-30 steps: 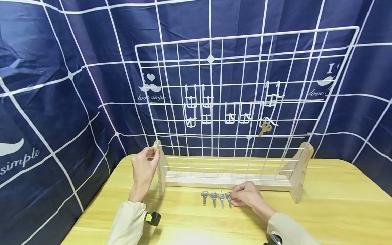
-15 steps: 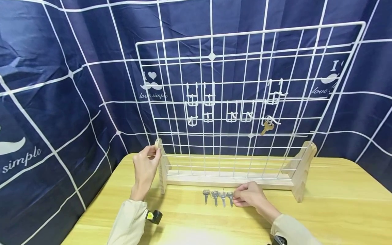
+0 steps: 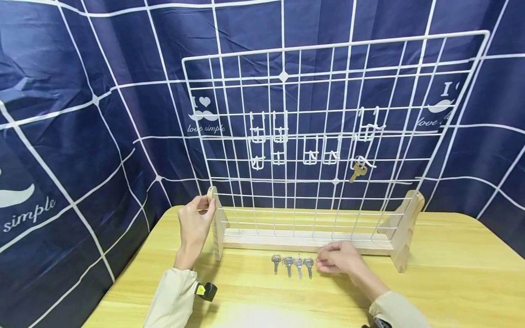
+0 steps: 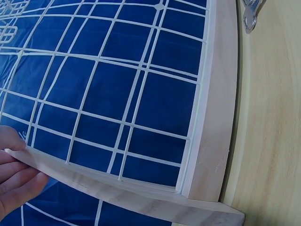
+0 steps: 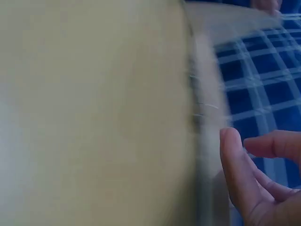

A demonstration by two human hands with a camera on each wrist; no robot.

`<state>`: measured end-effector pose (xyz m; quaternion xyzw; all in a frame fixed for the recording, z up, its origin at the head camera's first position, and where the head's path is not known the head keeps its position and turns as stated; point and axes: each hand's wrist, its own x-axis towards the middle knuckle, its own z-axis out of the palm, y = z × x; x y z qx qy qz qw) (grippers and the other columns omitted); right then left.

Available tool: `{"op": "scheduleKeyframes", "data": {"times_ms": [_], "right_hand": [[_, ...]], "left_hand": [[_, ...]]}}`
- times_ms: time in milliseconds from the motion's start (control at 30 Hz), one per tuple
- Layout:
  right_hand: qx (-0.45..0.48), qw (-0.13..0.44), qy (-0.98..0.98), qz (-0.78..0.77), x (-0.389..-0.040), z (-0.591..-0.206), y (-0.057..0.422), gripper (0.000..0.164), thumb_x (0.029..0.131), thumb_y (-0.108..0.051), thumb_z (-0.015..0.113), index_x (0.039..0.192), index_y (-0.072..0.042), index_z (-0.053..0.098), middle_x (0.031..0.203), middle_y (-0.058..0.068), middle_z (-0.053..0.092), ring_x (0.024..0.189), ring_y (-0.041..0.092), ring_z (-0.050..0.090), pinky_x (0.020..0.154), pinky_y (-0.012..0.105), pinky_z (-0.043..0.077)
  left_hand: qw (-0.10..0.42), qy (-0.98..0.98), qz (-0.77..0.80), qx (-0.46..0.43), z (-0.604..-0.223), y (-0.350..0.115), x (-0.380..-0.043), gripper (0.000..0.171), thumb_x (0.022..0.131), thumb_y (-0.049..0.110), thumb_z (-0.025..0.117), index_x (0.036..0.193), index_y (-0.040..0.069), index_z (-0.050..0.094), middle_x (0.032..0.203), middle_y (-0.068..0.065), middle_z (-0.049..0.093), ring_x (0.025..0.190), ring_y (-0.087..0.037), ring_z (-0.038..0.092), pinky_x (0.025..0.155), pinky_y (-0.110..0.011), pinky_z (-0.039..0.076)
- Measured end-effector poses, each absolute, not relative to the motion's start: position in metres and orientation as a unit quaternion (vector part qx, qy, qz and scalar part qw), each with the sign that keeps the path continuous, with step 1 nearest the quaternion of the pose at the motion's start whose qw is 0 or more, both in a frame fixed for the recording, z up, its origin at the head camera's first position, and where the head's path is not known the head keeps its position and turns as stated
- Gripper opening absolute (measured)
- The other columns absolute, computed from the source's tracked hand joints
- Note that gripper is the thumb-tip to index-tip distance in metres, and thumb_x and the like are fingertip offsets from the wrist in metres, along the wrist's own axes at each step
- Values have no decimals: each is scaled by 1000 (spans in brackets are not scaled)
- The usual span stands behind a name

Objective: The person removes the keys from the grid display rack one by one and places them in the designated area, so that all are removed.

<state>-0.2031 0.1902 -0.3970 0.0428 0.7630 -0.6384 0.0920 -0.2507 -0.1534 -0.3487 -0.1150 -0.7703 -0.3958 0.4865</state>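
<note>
In the head view my left hand (image 3: 195,224) pinches the top of the left wooden upright (image 3: 217,228) of a white wire grid rack (image 3: 293,193). The left wrist view shows those fingers (image 4: 23,186) wrapped over the upright's tip. My right hand (image 3: 342,259) is just right of a row of several silver keys (image 3: 288,264) lying on the table before the rack. In the right wrist view its thumb (image 5: 237,165) and forefinger are slightly parted, with nothing between them. A brass key (image 3: 358,170) hangs from a hook at the grid's right side.
Several white wire hooks (image 3: 280,132) hang on the grid without keys. A wooden base bar (image 3: 283,243) joins the uprights, the right one (image 3: 406,228) near the right hand. Dark blue checked cloth (image 3: 135,109) surrounds the yellow wooden table (image 3: 246,300).
My right hand has drawn away rightward from the rightmost silver key. The left hand has kept its grip on the upright. The head view has shifted slightly.
</note>
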Motion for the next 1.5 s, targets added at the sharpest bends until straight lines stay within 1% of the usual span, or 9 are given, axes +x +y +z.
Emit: {"op": "scheduleKeyframes", "data": {"times_ms": [133,233,433,600,733,833,1033,1300,1500], "right_hand": [[11,54,761,-646,-202,-359,202,32,87,1,62,113,18,57,90,20,70,75,19,69,73,30,60],[-20,2,764,-645,-201,-329,209,27,88,0,62,110,16,59,88,13,72,76,15,70,75,28,59],[-71,-115,747,-651,-197,-287,221,25,87,0,67,106,16,60,79,1,73,72,12,71,72,27,59],[-87,-226,720,-650,-194,-274,227,12,84,0,71,95,2,67,75,-4,73,65,9,71,65,22,58],[-41,-334,772,-539,-193,-265,223,20,83,-13,76,99,-3,71,76,-21,68,66,-4,67,65,9,52],[-5,-382,792,-476,-194,-260,219,26,81,-21,78,101,-5,72,75,-30,63,66,-10,63,70,6,43],[-9,-383,787,-484,-199,-257,214,24,84,-18,75,103,-3,71,75,-29,62,64,-11,62,67,7,44],[-27,-395,761,-514,-205,-261,217,20,85,-8,72,101,3,69,76,-23,65,62,-5,65,61,8,52],[-32,-434,752,-496,-207,-263,217,16,85,-6,71,99,2,70,83,4,74,63,-5,65,63,8,52]], "left_hand": [[493,-771,-386,-115,-349,-156,-251,5,78,-5,69,81,-9,68,69,-17,70,59,-28,69,55,-25,57],[498,-770,-382,-115,-349,-158,-251,6,78,-4,70,82,-9,68,69,-17,70,58,-28,69,56,-19,56],[492,-769,-394,-109,-348,-160,-247,5,79,-5,69,81,-9,68,70,-18,70,61,-29,69,56,-28,57],[495,-769,-389,-116,-347,-158,-248,5,79,-5,69,81,-10,68,69,-18,70,60,-29,69,56,-28,57],[498,-770,-382,-114,-347,-158,-248,6,79,-5,69,81,-10,68,69,-18,70,60,-29,69,55,-31,57],[497,-773,-379,-113,-348,-158,-248,5,79,-4,68,81,-9,68,69,-18,70,59,-29,69,55,-35,58],[493,-773,-382,-111,-350,-158,-248,5,79,-4,68,81,-9,68,70,-17,70,59,-29,69,55,-34,57],[486,-769,-399,-115,-349,-156,-249,5,80,-4,68,82,-8,69,71,-18,70,61,-29,69,58,-10,53],[486,-773,-392,-114,-349,-155,-250,4,80,-4,68,81,-8,69,71,-17,70,60,-28,69,57,-18,56]]}}
